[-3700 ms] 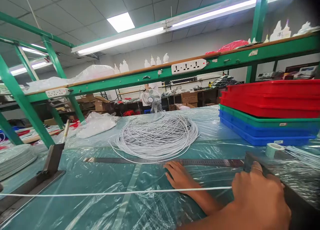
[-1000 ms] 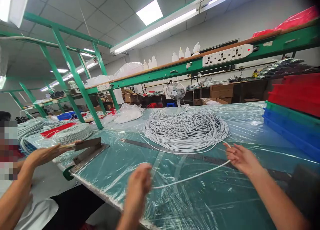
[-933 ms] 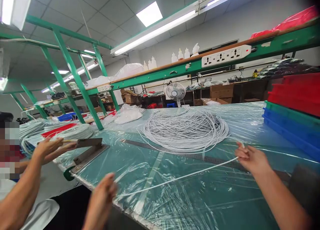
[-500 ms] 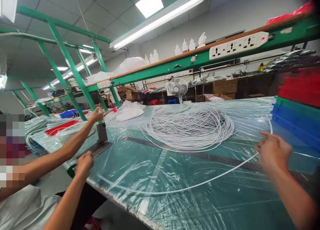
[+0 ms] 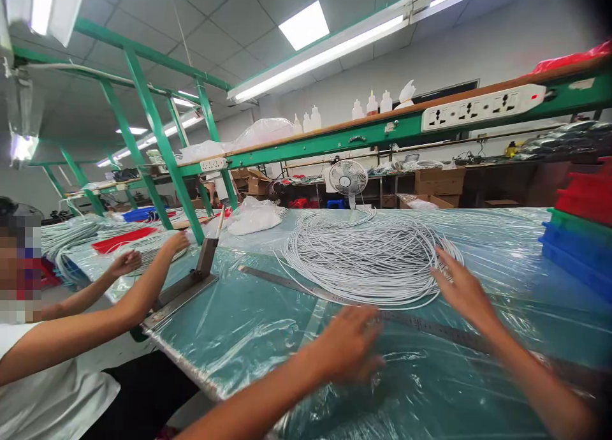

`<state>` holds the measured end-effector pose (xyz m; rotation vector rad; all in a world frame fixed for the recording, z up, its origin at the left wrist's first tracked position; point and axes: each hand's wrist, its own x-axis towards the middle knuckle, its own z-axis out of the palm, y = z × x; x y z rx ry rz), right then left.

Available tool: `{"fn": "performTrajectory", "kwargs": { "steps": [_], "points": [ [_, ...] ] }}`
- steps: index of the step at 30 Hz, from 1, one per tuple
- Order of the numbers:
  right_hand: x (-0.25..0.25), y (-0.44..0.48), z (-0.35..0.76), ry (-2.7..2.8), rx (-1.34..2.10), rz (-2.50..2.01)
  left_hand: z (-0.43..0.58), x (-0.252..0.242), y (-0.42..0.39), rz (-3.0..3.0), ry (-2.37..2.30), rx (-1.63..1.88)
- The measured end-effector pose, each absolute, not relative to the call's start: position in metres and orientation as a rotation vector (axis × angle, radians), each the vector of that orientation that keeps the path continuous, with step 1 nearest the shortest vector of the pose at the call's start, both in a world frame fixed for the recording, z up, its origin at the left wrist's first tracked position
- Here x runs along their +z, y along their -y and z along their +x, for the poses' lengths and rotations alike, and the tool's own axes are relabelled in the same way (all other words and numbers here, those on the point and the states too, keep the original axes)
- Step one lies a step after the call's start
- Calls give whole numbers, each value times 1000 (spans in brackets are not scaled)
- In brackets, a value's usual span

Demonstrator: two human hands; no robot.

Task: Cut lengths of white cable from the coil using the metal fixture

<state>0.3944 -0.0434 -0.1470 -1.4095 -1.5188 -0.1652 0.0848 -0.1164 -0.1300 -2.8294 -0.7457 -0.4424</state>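
Head view: two bare hands of the wearer over a green surface (image 5: 430, 389) wrapped in clear plastic film, near its front edge.
Left hand (image 5: 347, 344): blurred, palm down on the film just in front of the steel ruler (image 5: 411, 322); fingers look loosely spread and released, holding nothing that I can make out.
Right hand (image 5: 461, 290): fingers extended and open, tips touching the near right rim of the cable coil (image 5: 368, 255); nothing clasped.
Cable coil: one large loose coil of thin white cable, lying mid-surface just behind the ruler.
Handling, as a judgement: cable looks light, limp and smooth; loops would likely tangle, so a single outer strand at the near rim seems the best place to pinch.
Ruler: one, long, flat, lying slantwise across the surface.
Lever cutter (image 5: 191, 280): one, at the left edge of the surface, arm raised.
Co-worker: two hands, one (image 5: 174, 242) near the cutter, other (image 5: 125, 261) further left.
Far side: one white fan (image 5: 350, 180); stacked trays (image 5: 578, 236) at the right edge.
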Motion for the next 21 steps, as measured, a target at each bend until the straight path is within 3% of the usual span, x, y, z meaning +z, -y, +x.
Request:
{"fn": "performTrajectory", "kwargs": {
  "steps": [2,9,18,21],
  "points": [
    [-172,66,363,1582,-72,-1289,69,-159,174,-2876,605,-459],
    [-220,120,294,1965,28,-1197,-32,-165,265,-2674,1287,-789],
    [-227,129,279,2115,147,-1098,-80,-91,281,-1901,1337,-988],
    [-226,129,282,2085,184,-1099,-83,-62,261,-1711,1327,-909]
  ]
}}
